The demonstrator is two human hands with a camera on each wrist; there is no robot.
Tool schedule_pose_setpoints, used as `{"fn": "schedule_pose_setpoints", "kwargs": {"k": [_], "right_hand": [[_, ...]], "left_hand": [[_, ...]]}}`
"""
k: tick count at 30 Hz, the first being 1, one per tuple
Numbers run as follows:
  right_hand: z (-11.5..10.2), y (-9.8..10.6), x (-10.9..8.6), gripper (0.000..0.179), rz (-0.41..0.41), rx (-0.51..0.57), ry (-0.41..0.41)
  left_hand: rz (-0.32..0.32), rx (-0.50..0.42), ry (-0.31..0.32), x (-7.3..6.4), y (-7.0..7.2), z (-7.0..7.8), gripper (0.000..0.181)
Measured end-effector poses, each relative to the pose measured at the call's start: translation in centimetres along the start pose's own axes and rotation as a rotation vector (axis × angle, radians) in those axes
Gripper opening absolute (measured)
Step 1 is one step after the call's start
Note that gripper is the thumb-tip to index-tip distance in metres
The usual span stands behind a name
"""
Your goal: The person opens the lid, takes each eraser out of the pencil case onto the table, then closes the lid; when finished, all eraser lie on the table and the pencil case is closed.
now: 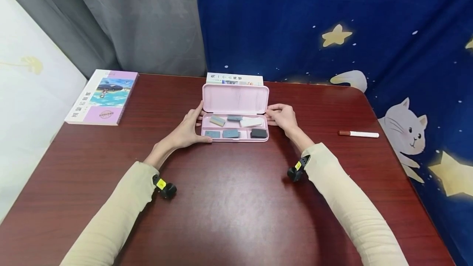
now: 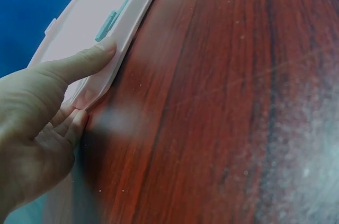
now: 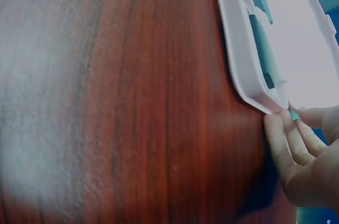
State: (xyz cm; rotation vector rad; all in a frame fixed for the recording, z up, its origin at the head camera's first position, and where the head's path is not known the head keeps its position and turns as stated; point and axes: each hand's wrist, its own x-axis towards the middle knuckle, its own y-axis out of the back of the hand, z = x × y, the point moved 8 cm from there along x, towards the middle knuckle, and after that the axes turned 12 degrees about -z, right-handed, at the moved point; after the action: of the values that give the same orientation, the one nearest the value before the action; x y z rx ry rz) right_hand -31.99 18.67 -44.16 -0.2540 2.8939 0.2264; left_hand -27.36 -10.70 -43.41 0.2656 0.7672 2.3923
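A pink pencil case point(image 1: 235, 139) lies on the table with its lid point(image 1: 235, 98) raised at the back. Inside are several grey-blue blocks point(image 1: 230, 134), a black block point(image 1: 258, 134), a two-tone block point(image 1: 217, 121) and a white piece point(image 1: 251, 122). My left hand point(image 1: 186, 131) grips the case's left end, thumb point(image 2: 100, 52) on the front rim and fingers around the side. At the right end, my right hand point(image 1: 283, 117) holds the case beside the hinge. Its fingertips point(image 3: 273, 123) touch the end wall, and its thumb point(image 3: 312, 115) lies by the lid.
A marker point(image 1: 363, 134) with a brown cap lies on the right of the table. One book point(image 1: 105, 102) lies at the back left; another book point(image 1: 234, 79) is partly hidden behind the raised lid. Grey and blue curtains point(image 1: 266, 24) hang along the table's far edge.
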Motion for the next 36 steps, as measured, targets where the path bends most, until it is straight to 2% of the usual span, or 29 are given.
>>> {"fn": "schedule_pose_setpoints", "kwargs": {"k": [4,9,14,16,18,25,29,32,36], "right_hand": [[-0.8,-0.2,-0.3,0.023,-0.036,-0.047,-0.006],[-2.8,-0.6,-0.8,0.019,-0.057,-0.196,0.069],[-5.4,-2.2,-1.0,0.015,-0.086,-0.553,0.2],[-6.1,-3.0,-0.9,0.013,-0.101,-0.676,0.246],[-6.6,-3.9,-0.8,0.012,-0.133,-0.755,0.283],[-6.7,-6.9,-0.4,0.012,-0.319,-0.882,0.33],[-6.6,-8.2,-0.4,0.012,-0.397,-0.962,0.364],[-6.5,-8.7,-0.4,0.011,-0.44,-1.018,0.377],[-6.1,-8.7,-0.3,0.009,-0.45,-1.051,0.329]], "left_hand": [[-0.001,0.001,0.003,-0.1,0.1,-0.1,0.124],[0.0,0.004,0.001,0.0,0.3,-0.2,0.124],[0.005,-0.008,0.004,0.1,0.6,-0.3,0.124],[0.008,-0.012,0.005,0.2,0.7,-0.2,0.124],[0.005,-0.007,0.006,0.3,0.8,-0.1,0.123],[0.005,-0.014,0.018,0.1,0.7,0.1,0.123],[0.002,-0.021,0.042,-0.2,0.3,0.3,0.122],[0.009,-0.024,0.057,-0.3,0.0,0.3,0.122],[0.033,-0.022,0.048,-0.4,-0.3,0.4,0.12]]}}
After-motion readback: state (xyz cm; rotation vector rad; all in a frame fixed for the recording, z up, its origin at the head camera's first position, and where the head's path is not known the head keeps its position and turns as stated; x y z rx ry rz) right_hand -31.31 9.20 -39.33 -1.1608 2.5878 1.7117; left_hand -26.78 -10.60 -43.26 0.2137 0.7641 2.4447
